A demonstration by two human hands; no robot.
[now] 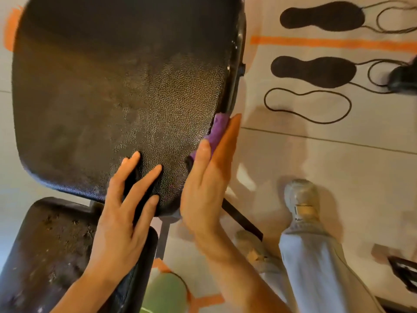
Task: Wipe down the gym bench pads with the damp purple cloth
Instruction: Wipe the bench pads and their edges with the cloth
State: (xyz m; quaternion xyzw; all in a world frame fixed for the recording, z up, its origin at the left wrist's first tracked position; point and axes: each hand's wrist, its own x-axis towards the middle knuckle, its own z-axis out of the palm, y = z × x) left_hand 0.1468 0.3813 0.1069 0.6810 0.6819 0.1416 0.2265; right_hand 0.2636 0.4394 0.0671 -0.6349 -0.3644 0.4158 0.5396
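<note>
Pressing flat against the right edge of the back pad [112, 86], my right hand [207, 181] holds the cloth [217, 132] between its palm and the pad's side. The fingers are straight and close together, not curled, and they point up along the edge; the thumb lies along the pad's top face near the rim. Only a strip of the purple cloth shows, peeking out past the thumb and index finger, with its long axis running along the pad's right edge, from near my thumb up toward my fingertips. How much of it is bunched under the palm I cannot tell.

My left hand [126, 211] rests spread on the near end of the same pad, fingers straight and fanned, tips touching the pebbled black surface, gripping nothing. Its wrist crosses over the gap between the back pad and the seat pad [49, 251], which sits at the lower left and looks speckled with dirt.

On the floor [316, 154] to the right, beyond the bench, lie two dark insoles [316, 71] and loops of black lace [306, 105], well apart from the pad. A strip of orange tape [327, 42] runs between the insoles. My shoe [302, 202] stands on the floor just right of my right hand.
</note>
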